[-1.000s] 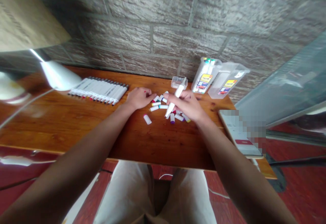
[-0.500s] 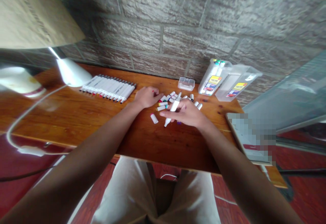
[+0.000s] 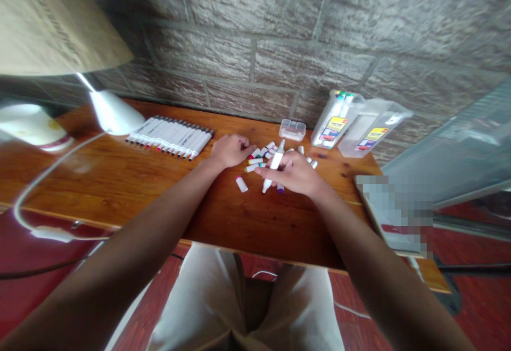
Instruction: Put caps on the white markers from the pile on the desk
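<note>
My right hand holds a white marker slanted between thumb and fingers, above the near side of a loose heap of marker caps. The marker's upper end is bare of a cap. My left hand rests on the table just left of the heap, its fingers curled in; whatever they may hold is hidden. One cap with a pink end lies apart, nearer to me. Beneath my right hand sits a cap with a purple end. Some caps behind this hand are partly covered.
A row of white markers lies left on the wooden table. At the back stand a small clear lid, a clear case with markers and another clear case. Left are a lamp and paper cup; right, a tablet-like object.
My right hand has shifted slightly right and turned the marker a little, so its lower tip sits higher. My left hand stays put.
</note>
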`<state>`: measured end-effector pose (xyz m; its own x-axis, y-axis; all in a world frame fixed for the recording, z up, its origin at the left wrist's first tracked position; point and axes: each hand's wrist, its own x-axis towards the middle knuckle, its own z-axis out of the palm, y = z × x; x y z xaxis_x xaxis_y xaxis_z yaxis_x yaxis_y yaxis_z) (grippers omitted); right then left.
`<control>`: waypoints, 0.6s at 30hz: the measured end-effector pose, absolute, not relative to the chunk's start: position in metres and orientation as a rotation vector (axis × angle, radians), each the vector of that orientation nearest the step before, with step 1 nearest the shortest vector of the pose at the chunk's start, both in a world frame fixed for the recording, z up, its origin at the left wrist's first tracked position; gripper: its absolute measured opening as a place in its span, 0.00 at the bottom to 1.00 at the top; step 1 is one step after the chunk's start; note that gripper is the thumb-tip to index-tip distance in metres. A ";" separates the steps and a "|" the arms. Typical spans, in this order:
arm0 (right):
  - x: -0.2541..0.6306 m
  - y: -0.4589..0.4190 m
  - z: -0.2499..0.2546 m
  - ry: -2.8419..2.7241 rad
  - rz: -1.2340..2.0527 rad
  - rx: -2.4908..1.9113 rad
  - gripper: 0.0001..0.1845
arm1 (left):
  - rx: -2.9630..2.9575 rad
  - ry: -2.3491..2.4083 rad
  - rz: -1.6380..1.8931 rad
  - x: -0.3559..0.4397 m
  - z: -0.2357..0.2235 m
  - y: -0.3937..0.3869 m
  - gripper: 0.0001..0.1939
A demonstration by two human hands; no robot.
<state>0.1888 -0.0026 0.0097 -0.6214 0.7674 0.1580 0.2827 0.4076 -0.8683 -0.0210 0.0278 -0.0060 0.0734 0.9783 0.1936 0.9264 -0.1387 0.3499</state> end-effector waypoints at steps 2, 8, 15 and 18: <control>0.187 -0.004 0.010 -2.113 1.205 -0.863 0.20 | 2.201 1.960 0.586 -0.021 -0.006 0.028 0.21; 0.184 -0.008 0.013 -2.166 1.281 -0.811 0.19 | 2.208 1.969 0.562 -0.021 -0.006 0.028 0.22; 0.186 -0.005 0.011 -2.069 1.201 -0.849 0.19 | 2.194 1.971 0.575 -0.021 -0.006 0.028 0.21; 0.184 -0.006 0.012 -1.998 1.209 -0.900 0.19 | 2.190 1.964 0.574 -0.021 -0.006 0.028 0.22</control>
<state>0.1845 -0.0064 0.0117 -0.5700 0.8053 0.1631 0.2294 0.3466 -0.9095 -0.0212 0.0280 -0.0061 0.0727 0.9803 0.1839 0.9249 -0.1352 0.3553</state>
